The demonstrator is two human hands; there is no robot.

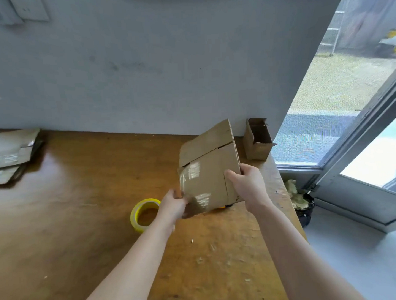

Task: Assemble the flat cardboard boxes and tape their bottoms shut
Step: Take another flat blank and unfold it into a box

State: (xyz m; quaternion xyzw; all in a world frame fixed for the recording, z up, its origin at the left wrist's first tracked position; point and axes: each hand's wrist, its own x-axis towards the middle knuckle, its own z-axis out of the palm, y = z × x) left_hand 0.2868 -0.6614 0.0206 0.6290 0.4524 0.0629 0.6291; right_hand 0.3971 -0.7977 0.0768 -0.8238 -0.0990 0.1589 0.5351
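A brown cardboard box is held tilted above the right part of the wooden table, its flap side facing me. Shiny clear tape crosses its lower left portion. My left hand grips the box's lower left corner. My right hand holds its right edge, thumb on the face. A roll of tape with a yellow core lies flat on the table just left of my left wrist. Something orange peeks from under the box; I cannot tell what it is.
A small assembled open box stands at the table's back right corner against the grey wall. Flat cardboard pieces are stacked at the far left. Off the table's right edge sit a black bin with scraps and a glass door.
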